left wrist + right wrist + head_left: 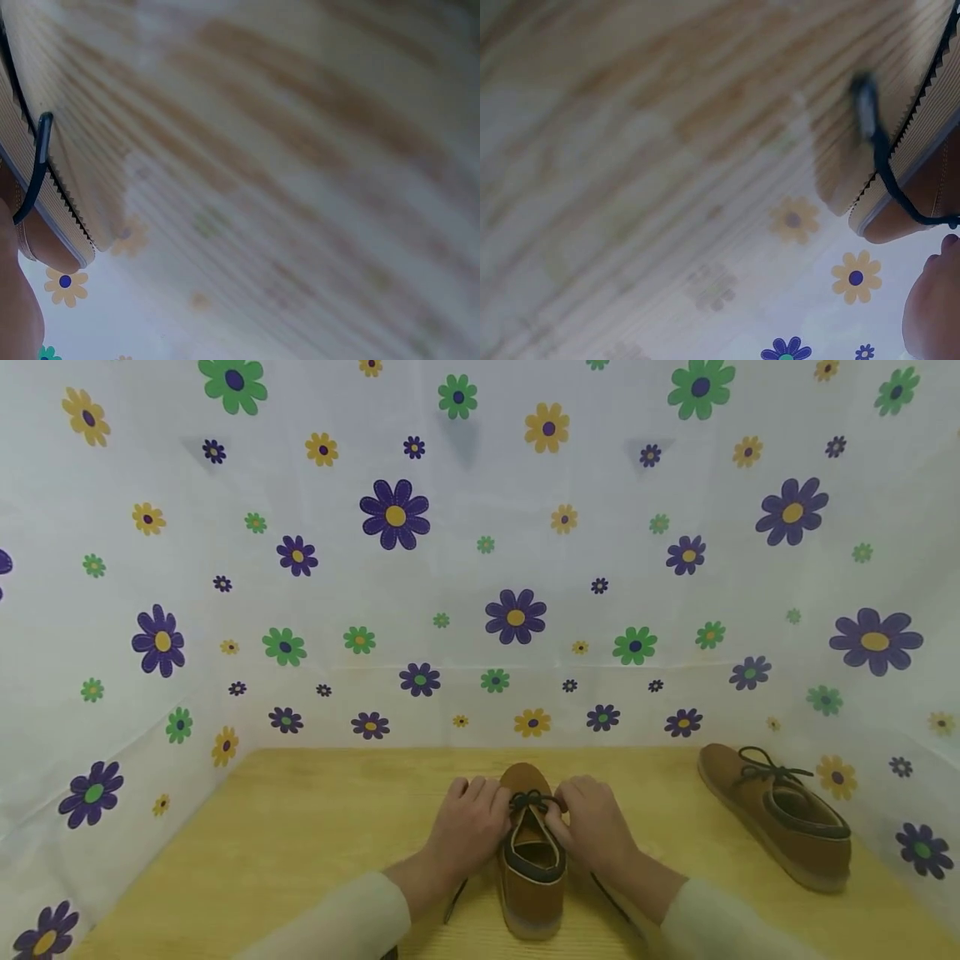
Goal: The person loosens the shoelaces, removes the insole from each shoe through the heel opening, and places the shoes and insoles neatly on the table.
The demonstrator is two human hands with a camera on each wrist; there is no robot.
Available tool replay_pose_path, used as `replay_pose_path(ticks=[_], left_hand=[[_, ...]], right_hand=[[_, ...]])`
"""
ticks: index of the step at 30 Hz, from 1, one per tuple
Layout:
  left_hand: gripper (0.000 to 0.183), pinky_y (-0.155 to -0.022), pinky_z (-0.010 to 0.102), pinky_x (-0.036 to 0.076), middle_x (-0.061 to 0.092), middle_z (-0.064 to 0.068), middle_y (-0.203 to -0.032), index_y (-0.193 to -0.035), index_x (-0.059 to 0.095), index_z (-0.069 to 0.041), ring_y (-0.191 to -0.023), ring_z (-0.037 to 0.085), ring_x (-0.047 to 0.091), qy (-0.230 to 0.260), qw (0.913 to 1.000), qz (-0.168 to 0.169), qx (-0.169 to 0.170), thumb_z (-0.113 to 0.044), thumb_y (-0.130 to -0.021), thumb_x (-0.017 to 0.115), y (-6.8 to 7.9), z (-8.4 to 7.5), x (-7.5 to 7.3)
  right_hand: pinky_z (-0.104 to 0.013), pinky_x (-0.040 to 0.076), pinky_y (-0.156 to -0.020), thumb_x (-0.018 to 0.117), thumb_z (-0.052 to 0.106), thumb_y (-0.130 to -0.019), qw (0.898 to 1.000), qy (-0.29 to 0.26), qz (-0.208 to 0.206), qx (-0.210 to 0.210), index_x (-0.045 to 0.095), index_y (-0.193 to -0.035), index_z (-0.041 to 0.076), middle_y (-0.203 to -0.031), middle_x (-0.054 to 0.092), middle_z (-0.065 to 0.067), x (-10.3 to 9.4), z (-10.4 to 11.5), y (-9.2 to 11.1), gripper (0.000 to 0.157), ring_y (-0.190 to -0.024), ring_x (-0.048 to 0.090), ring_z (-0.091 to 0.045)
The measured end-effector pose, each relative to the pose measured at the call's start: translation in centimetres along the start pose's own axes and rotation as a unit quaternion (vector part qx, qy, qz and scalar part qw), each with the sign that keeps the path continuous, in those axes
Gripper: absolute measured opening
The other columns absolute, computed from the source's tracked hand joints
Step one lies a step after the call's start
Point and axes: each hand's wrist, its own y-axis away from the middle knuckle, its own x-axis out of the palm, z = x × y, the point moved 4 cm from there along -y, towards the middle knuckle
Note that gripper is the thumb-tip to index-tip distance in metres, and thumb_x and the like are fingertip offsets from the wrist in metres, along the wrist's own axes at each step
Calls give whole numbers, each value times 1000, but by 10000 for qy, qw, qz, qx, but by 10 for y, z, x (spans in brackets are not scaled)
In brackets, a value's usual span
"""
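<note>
A brown shoe [534,897] stands upright on the table, toe pointing away from me, between my two hands. Dark lace [531,799] crosses its front over the tongue. My left hand [468,822], fingers curled, pinches the lace at the shoe's left side. On the opposite side my right hand [596,827] pinches it too, thumb toward the shoe. Loose lace ends hang below both hands. The right wrist view has a lace end [885,169] dangling beside the ridged sole; a lace [39,161] also hangs in the left wrist view. The fingertips' exact hold is partly hidden.
A second brown shoe [813,852], its lace tied in a bow, stands at the table's right side. White flowered cloth [465,577] encloses the back and sides of the wooden table [315,827]. A small dark thing shows at the bottom edge, by the left sleeve.
</note>
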Motion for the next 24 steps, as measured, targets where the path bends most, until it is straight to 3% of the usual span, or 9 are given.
replay_pose_path(ticks=[10,16,24], left_hand=[[17,-64,32,37,49,0,-71,-80,54,-13,-64,17,46,-84,9984,544,-84,-28,-88,52,6,1,10],[20,-64,33,38,51,1,-71,-80,54,-13,-65,18,48,-70,9981,606,-125,-30,-89,55,6,1,11],[20,-64,33,38,50,0,-71,-80,55,-13,-65,18,47,-107,9978,648,-107,-30,-90,52,6,1,11]], right_hand=[[-26,30,-57,61,14,-74,9995,-43,255,170,53,-65,13,-61,47,6,-2,2,-1,13,-58,42,-11],[-28,34,-60,61,16,-76,9981,77,500,358,52,-67,15,-62,48,7,-3,2,-2,13,-62,45,-12],[-27,32,-58,60,16,-75,9986,187,380,303,51,-65,15,-61,47,6,-4,2,-1,14,-59,43,-12]])
